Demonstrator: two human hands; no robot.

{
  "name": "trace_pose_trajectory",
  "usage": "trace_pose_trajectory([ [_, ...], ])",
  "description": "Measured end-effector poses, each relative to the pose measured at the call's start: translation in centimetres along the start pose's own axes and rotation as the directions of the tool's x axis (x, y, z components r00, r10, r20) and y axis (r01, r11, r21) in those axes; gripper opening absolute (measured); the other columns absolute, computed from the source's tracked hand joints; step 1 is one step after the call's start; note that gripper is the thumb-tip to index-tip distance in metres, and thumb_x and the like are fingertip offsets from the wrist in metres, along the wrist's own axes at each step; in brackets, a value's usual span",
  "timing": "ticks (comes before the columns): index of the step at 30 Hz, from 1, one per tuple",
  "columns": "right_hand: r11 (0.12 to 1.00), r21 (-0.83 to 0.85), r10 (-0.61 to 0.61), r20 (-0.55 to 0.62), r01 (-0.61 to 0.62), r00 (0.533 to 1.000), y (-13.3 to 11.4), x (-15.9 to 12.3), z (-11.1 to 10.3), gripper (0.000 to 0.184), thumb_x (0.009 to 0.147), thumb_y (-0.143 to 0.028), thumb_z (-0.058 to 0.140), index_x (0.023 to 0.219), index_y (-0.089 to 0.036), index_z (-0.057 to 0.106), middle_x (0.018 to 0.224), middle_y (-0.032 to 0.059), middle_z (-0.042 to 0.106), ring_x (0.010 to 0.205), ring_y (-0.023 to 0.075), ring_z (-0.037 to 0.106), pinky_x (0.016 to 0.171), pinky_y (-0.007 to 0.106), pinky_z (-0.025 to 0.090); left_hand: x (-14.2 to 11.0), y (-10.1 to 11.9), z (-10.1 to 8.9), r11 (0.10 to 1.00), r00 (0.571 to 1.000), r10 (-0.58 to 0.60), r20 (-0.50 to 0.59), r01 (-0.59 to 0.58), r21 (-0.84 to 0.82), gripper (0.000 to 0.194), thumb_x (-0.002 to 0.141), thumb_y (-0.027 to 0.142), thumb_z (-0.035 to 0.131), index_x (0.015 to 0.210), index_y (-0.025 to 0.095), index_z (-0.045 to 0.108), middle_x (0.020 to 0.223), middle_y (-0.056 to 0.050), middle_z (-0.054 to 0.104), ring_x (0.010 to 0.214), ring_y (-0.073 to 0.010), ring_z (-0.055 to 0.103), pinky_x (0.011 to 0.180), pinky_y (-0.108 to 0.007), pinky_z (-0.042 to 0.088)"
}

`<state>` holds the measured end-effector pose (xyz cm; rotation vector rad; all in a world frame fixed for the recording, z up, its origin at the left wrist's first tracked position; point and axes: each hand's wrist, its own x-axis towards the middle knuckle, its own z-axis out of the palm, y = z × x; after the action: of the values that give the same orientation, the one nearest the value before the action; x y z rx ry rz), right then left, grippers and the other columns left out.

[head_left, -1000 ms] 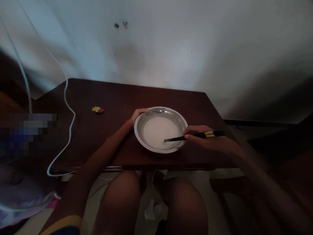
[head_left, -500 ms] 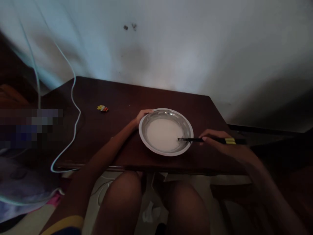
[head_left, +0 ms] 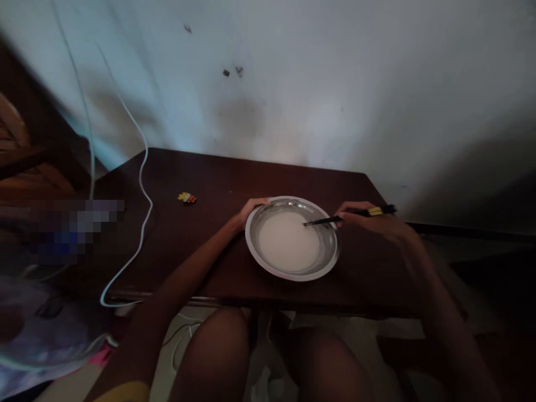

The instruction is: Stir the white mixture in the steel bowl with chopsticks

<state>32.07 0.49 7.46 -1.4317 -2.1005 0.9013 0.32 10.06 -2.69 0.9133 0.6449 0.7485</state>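
A round metal bowl holding white liquid sits near the front of a dark wooden table. My left hand grips the bowl's far left rim with curled fingers. My right hand is closed round a pair of black chopsticks with a yellow band near the top. It hovers just right of the bowl's far rim. The chopstick tips reach into the liquid at the far right side of the bowl.
A small yellow and red object lies on the table left of the bowl. A white cable hangs from the wall and crosses the table's left end. My bare knees show below the table's front edge. A pale wall stands behind.
My right hand has carried the chopsticks from the near right part of the bowl round to the far right, tips still in the liquid. The left hand stays on the rim. The view shifted.
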Motion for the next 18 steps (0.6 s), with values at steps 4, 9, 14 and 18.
trace_pose_trajectory([
  [4, 0.998, -0.007, 0.063, 0.108, -0.063, 0.992, -0.1, -3.3, -0.2, 0.038, 0.088, -0.055, 0.060, 0.074, -0.020, 0.066, 0.072, 0.0027, 0.067, 0.077, 0.0167, 0.062, 0.075, 0.030, 0.047, 0.1, 0.0, -0.1, 1.000, 0.999, -0.017, 0.036, 0.017, -0.007, 0.048, 0.071, 0.022, 0.061, 0.116, 0.009, 0.071, 0.087, -0.011, 0.077, 0.070, -0.0196, 0.068, 0.071, -0.029, 0.053],
  [9, 0.981, 0.043, -0.193, 0.200, 0.188, 0.961, -2.5, 0.6, 3.8, 0.029, 0.088, -0.047, 0.061, 0.085, -0.020, 0.069, 0.084, 0.0032, 0.069, 0.083, 0.0156, 0.060, 0.077, 0.029, 0.046, 0.1, 0.3, -0.1, 1.000, 0.999, -0.023, 0.035, 0.022, 0.021, 0.048, 0.072, 0.021, 0.060, 0.117, 0.009, 0.070, 0.082, -0.009, 0.076, 0.065, -0.0181, 0.067, 0.067, -0.027, 0.053],
  [14, 0.984, -0.042, -0.172, 0.005, 0.172, 0.985, -0.6, 3.6, 3.0, 0.021, 0.087, -0.039, 0.061, 0.080, -0.020, 0.066, 0.081, 0.0019, 0.065, 0.084, 0.0159, 0.056, 0.080, 0.031, 0.043, 0.0, 0.5, 0.0, 0.999, 1.000, -0.027, 0.008, 0.026, 0.034, 0.041, 0.072, 0.021, 0.060, 0.110, 0.010, 0.072, 0.076, -0.007, 0.074, 0.070, -0.0191, 0.069, 0.067, -0.025, 0.053],
  [18, 0.997, -0.008, -0.072, -0.002, 0.072, 0.997, 2.0, 1.0, 0.0, 0.027, 0.088, -0.043, 0.062, 0.074, -0.021, 0.064, 0.072, 0.0000, 0.060, 0.076, 0.0148, 0.056, 0.075, 0.031, 0.044, -0.1, 0.4, 0.0, 0.999, 0.999, -0.037, -0.022, 0.038, 0.029, 0.039, 0.075, 0.019, 0.056, 0.110, 0.013, 0.073, 0.077, -0.006, 0.075, 0.078, -0.0199, 0.071, 0.071, -0.025, 0.054],
])
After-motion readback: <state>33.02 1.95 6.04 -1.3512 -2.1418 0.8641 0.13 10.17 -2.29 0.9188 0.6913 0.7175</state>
